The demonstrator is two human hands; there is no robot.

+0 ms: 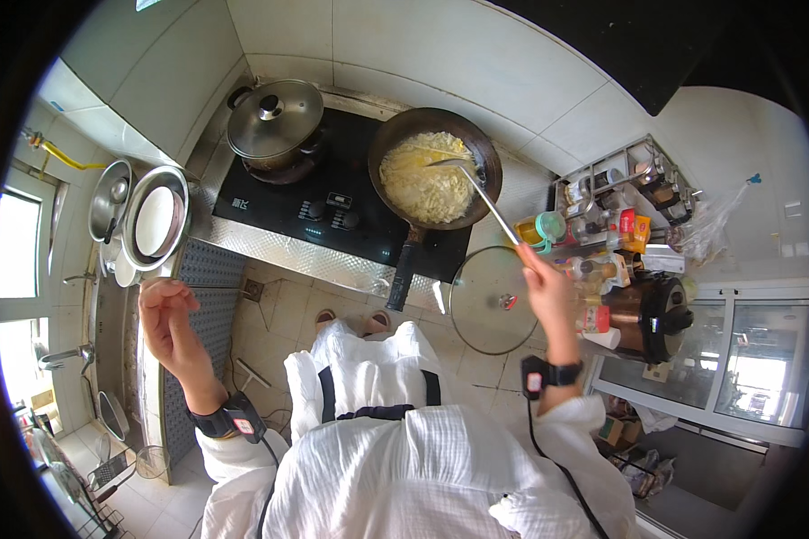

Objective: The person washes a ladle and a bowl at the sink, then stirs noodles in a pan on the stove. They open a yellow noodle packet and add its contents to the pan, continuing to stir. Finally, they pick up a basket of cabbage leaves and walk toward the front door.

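Note:
My right hand (549, 286) grips the orange-brown handle of a long metal spatula (487, 201). Its blade rests on pale yellow, lumpy food that looks like egg (425, 185) in a dark wok (489, 158). The wok sits on the right part of a black glass gas hob (276, 195), its black handle (400, 276) pointing towards me. Raised on the left, my left hand (168, 320) has loosely bent fingers and nothing visible in it. It is nearest to a metal basin (183, 232) holding a white bowl (155, 212).
A lidded pot (273, 128) stands on the left burner. Right of the hob are a glass lid (485, 310), an oil jug (527, 230), a rack of seasonings (596, 182) and a brown electric cooker (637, 316). At left, another metal pan (101, 209) and a tap (67, 357) line the sink side.

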